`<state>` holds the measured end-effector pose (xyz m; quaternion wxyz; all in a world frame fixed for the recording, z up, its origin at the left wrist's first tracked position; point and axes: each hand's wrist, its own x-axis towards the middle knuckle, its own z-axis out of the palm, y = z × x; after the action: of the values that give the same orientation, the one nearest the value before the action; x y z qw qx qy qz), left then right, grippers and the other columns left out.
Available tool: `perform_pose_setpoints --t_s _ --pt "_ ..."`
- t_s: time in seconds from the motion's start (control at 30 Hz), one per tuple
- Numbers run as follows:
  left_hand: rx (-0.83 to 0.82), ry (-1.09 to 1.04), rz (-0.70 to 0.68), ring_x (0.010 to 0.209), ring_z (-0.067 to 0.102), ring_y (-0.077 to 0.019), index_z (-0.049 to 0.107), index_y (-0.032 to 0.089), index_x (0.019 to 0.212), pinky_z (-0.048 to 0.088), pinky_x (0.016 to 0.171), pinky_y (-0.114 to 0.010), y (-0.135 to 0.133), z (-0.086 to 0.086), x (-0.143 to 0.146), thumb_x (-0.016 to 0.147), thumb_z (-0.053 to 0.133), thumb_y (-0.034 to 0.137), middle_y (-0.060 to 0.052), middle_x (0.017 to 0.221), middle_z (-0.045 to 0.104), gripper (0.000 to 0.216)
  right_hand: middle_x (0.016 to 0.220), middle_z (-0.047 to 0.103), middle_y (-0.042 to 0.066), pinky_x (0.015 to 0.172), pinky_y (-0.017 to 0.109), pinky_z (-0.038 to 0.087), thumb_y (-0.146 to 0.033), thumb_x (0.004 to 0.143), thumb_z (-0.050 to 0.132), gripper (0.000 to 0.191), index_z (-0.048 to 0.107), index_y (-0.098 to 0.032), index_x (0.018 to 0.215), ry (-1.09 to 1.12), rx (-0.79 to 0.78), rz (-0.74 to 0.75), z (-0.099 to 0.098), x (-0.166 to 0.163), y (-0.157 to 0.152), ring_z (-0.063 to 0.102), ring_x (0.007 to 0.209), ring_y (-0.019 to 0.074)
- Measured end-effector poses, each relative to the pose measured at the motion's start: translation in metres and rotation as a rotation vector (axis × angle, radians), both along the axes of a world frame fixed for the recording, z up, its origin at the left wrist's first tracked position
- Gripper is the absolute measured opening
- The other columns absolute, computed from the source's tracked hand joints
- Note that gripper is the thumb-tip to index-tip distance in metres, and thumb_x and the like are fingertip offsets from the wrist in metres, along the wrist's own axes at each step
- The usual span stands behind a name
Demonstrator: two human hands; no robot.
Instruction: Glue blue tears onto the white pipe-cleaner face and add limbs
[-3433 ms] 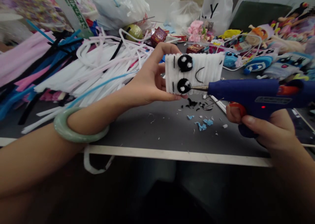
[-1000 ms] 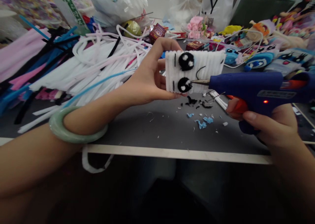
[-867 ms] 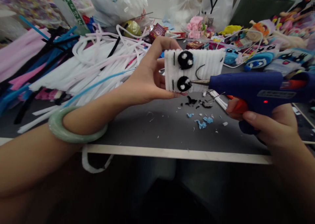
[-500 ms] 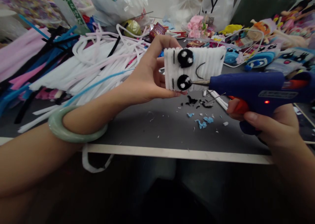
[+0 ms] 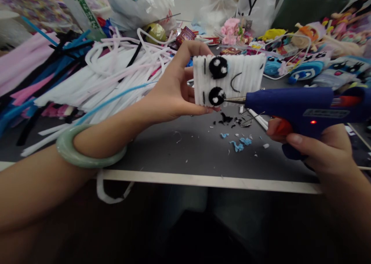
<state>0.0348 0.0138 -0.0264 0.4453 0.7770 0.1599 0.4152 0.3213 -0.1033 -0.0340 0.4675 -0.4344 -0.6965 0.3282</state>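
Observation:
My left hand (image 5: 176,86) grips the left end of a white panel of pipe cleaners (image 5: 249,72), thumb below and fingers behind and above. The panel is turned sideways and bears a face: two round black eyes with white spots, short black lines and a curved black mouth. In my right hand (image 5: 321,144) is a blue hot glue gun (image 5: 292,101), its red light lit and my fingers at the orange-red trigger. The gun's metal nozzle (image 5: 236,100) points left, its tip at the edge of the lower eye (image 5: 216,96). Whether glue is coming out cannot be made out.
White, pink, blue and black pipe cleaners (image 5: 116,67) lie heaped at the left. Black and blue fluff scraps (image 5: 238,146) dot the grey table (image 5: 162,148). Small dolls and finished faces (image 5: 339,70) crowd the right back. Plastic bags (image 5: 139,9) stand behind.
The glue gun has shifted slightly left and down, its nozzle tip staying at the lower eye. My left hand and the panel have hardly moved.

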Motion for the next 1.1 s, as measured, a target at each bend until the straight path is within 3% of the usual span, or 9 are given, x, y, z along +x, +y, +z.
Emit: perform_pose_setpoints --t_s 0.1,0.23,0.47,0.67,0.8,0.97,1.1 --pt "0.035 -0.016 -0.019 0.096 0.061 -0.0122 0.04 0.026 0.118 0.061 0.071 -0.027 -0.0002 -0.0006 -0.0002 0.071 0.085 0.027 -0.003 0.124 0.043 0.066 0.076 0.072 -0.003 0.054 0.02 0.049 -0.046 0.085 0.077 0.018 0.076 -0.029 0.088 -0.019 0.024 -0.006 0.0 0.0009 -0.0001 0.063 0.061 0.0113" --pt "0.075 -0.004 0.019 0.102 0.059 -0.0149 0.039 0.026 0.119 0.061 0.073 -0.031 0.0001 -0.0016 0.0005 0.071 0.083 0.034 -0.003 0.122 0.041 0.066 0.073 0.07 -0.005 0.051 0.021 0.048 -0.046 0.086 0.077 0.017 0.075 -0.03 0.09 -0.026 0.015 -0.009 -0.0006 0.0023 0.0008 0.06 0.057 0.0106" --pt "0.064 -0.035 -0.016 0.098 0.06 -0.0135 0.04 0.025 0.116 0.062 0.072 -0.032 0.0015 -0.0017 0.0011 0.071 0.085 0.025 -0.001 0.12 0.041 0.064 0.086 0.074 -0.005 0.06 0.023 0.054 -0.047 0.085 0.078 0.016 0.077 -0.032 0.09 -0.034 0.062 -0.022 -0.0017 0.0034 0.0022 0.067 0.07 0.0128" --pt "0.061 -0.031 -0.015 0.1 0.06 -0.014 0.039 0.025 0.114 0.064 0.071 -0.031 0.0 -0.0005 0.0011 0.07 0.085 0.028 -0.002 0.121 0.04 0.064 0.085 0.075 -0.006 0.064 0.022 0.054 -0.047 0.085 0.078 0.017 0.077 -0.03 0.088 -0.026 0.054 -0.026 0.0007 0.0009 0.0009 0.067 0.072 0.0123" --pt "0.073 -0.015 0.001 0.105 0.058 -0.0151 0.037 0.025 0.119 0.063 0.075 -0.039 -0.0009 -0.001 0.0006 0.074 0.082 0.037 -0.002 0.124 0.037 0.064 0.087 0.076 -0.008 0.064 0.02 0.052 -0.045 0.086 0.078 0.013 0.076 -0.033 0.091 -0.006 0.024 -0.018 0.0021 -0.0003 0.0007 0.066 0.071 0.0103" --pt "0.041 0.025 0.001 0.102 0.064 -0.0161 0.036 0.029 0.122 0.064 0.074 -0.03 -0.0005 -0.0018 -0.0009 0.072 0.084 0.038 -0.003 0.125 0.043 0.07 0.088 0.076 -0.007 0.063 0.021 0.051 -0.049 0.086 0.077 0.016 0.077 -0.034 0.092 -0.021 0.029 -0.018 0.0011 0.0014 0.0015 0.066 0.07 0.0114" --pt "0.044 0.015 0.017 0.102 0.063 -0.0148 0.038 0.029 0.121 0.064 0.074 -0.031 0.0 -0.0013 -0.0006 0.072 0.084 0.033 -0.002 0.125 0.042 0.067 0.086 0.076 -0.004 0.062 0.024 0.051 -0.047 0.084 0.078 0.017 0.077 -0.031 0.089 -0.009 0.037 -0.037 0.0013 0.0015 0.0013 0.066 0.069 0.0139"
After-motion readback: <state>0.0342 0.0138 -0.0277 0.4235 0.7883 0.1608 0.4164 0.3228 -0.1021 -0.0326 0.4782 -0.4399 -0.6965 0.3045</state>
